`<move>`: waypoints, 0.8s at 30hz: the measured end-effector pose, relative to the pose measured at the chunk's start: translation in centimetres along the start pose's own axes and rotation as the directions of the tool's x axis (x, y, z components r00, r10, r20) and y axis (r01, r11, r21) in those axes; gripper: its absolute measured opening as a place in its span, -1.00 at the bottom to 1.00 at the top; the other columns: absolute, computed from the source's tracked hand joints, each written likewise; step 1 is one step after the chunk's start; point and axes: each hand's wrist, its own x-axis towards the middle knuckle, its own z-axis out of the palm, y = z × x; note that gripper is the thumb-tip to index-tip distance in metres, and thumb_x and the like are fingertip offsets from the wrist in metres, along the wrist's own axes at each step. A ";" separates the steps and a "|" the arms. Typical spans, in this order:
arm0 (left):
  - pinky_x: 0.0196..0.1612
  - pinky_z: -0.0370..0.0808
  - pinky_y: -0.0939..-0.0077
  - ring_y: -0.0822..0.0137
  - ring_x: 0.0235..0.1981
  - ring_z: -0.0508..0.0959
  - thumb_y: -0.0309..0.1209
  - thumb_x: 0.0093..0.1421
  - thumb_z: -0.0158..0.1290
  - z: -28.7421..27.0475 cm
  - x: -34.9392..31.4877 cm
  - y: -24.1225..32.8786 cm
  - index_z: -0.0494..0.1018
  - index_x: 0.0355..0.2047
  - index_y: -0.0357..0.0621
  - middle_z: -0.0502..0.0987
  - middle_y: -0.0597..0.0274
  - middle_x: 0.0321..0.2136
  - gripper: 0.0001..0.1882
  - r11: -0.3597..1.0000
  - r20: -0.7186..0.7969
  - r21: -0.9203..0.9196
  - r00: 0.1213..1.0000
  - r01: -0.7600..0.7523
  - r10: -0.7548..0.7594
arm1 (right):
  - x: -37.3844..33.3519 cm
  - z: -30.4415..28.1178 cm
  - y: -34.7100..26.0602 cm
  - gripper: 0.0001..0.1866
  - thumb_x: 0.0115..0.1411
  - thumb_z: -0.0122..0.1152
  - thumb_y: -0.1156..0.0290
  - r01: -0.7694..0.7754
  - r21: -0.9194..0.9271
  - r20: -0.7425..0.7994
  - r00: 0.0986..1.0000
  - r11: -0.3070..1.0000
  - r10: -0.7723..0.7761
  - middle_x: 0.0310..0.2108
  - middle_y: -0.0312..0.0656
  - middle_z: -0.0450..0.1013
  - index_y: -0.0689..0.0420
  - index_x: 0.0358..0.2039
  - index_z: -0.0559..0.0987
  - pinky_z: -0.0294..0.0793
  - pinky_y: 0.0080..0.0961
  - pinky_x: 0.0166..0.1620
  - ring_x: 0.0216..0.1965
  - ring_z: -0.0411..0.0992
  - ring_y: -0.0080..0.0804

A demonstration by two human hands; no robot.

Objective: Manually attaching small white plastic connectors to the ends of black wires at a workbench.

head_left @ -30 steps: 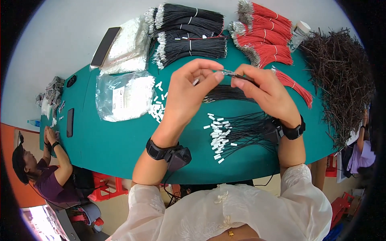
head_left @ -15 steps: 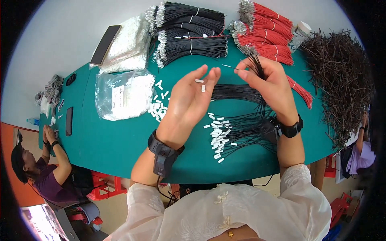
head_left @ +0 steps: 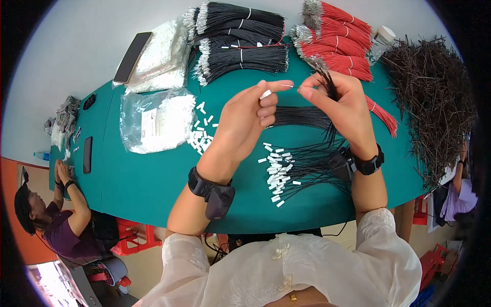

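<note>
My left hand (head_left: 239, 118) is curled with its index finger stretched out to the right. A small white connector housing (head_left: 265, 94) is held at its thumb. That fingertip meets the metal tip of a thin black wire (head_left: 292, 86), which comes from the pinched thumb and finger of my right hand (head_left: 350, 110). The right hand also grips a bunch of black wires (head_left: 331, 88), whose ends hang below it. Under the hands lie a straight bundle of black wires (head_left: 302, 116) and a pile of wires with white housings on their ends (head_left: 279, 174).
Loose white housings (head_left: 200, 138) spill from a clear bag (head_left: 134, 120) at left. Tied black bundles (head_left: 266, 58) and red bundles (head_left: 335, 48) lie at the back. A brown heap of thin strands (head_left: 434, 102) is at right. A person (head_left: 64, 217) sits at far left.
My left hand has turned over and its fingers have curled around the white housing. Its index finger has stretched to the wire tip. The right hand has stayed nearly still.
</note>
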 end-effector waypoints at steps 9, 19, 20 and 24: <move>-0.49 0.19 0.77 0.63 -0.50 0.22 -0.42 0.31 -0.05 1.2 -0.2 0.4 0.45 -0.08 -0.35 0.44 0.38 -0.43 -0.73 0.995 -0.099 -0.022 0.991 -0.097 0.095 | -0.1 0.1 0.1 -0.89 0.08 0.30 0.45 0.002 -0.020 -0.013 1.000 1.000 -0.002 -0.68 -0.54 0.10 0.21 -0.46 0.57 -0.03 -0.67 -0.55 -0.60 0.04 -0.78; -0.58 0.15 0.77 0.65 -0.59 0.20 -0.52 0.20 0.05 0.9 -0.3 0.4 0.47 -0.15 -0.34 0.56 0.13 -0.35 -0.78 0.964 -0.144 0.094 0.954 -0.250 0.261 | -0.3 0.4 -0.3 -0.89 0.07 0.31 0.48 -0.012 0.011 -0.033 0.999 1.000 0.012 -0.70 -0.55 0.09 0.22 -0.50 0.56 -0.05 -0.68 -0.57 -0.63 0.02 -0.80; -0.58 0.15 0.77 0.65 -0.59 0.20 -0.52 0.20 0.05 1.0 -0.3 0.4 0.47 -0.15 -0.34 0.56 0.13 -0.35 -0.78 0.964 -0.144 0.094 0.954 -0.250 0.261 | -0.3 0.4 -0.3 -0.89 0.07 0.31 0.48 -0.008 0.010 -0.031 0.999 1.000 0.008 -0.70 -0.56 0.09 0.22 -0.51 0.56 -0.06 -0.68 -0.57 -0.63 0.02 -0.80; -0.57 0.15 0.76 0.66 -0.58 0.21 -0.54 0.18 0.06 0.9 -0.3 0.5 0.48 -0.17 -0.35 0.55 0.19 -0.38 -0.79 0.971 -0.161 0.028 0.958 -0.238 0.239 | -0.3 0.4 0.1 -0.88 0.07 0.31 0.49 -0.004 0.040 -0.036 0.999 0.999 0.006 -0.70 -0.56 0.09 0.22 -0.52 0.55 -0.06 -0.68 -0.57 -0.63 0.02 -0.80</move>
